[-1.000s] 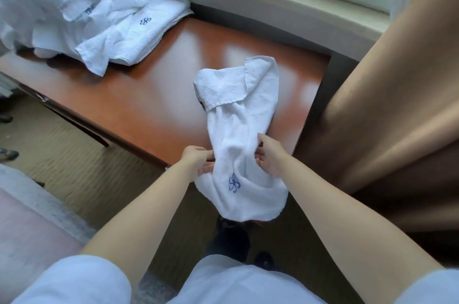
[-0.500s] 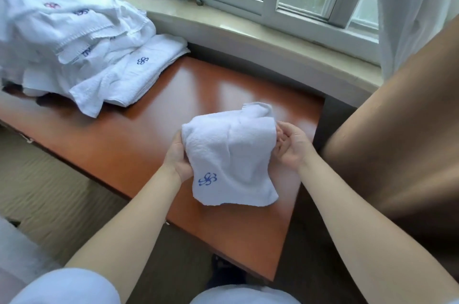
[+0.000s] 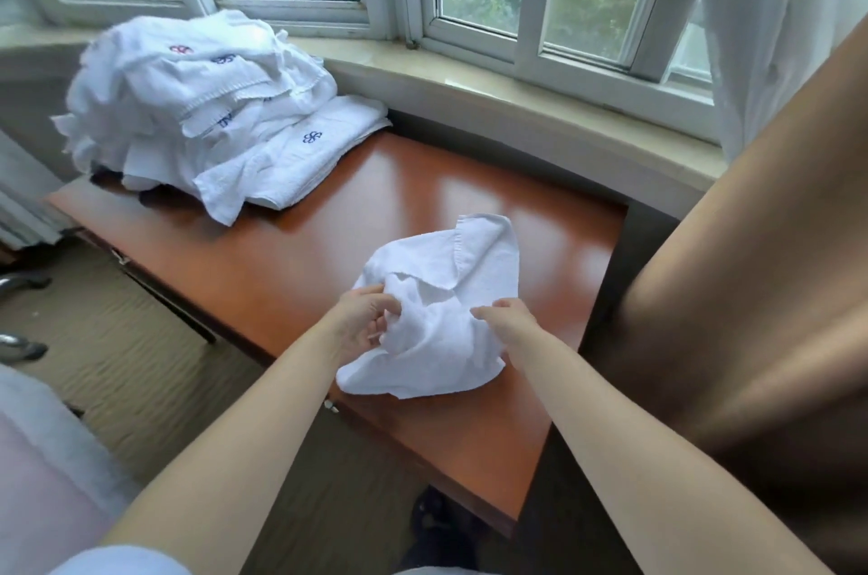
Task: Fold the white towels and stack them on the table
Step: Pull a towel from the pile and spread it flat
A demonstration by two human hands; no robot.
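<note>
Towel bunched between left hand and right hand

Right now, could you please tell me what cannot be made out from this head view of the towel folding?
- Small white towel: its crumpled cloth hides any emblem and how far it is folded.
- Left hand: the fingertips are buried in the cloth.
- Right hand: seen from the back, so its grip underneath is hidden.
- Towel pile: layers overlap and motion blurs them, so no count is possible.
- Table: the pile covers its far left end.
</note>
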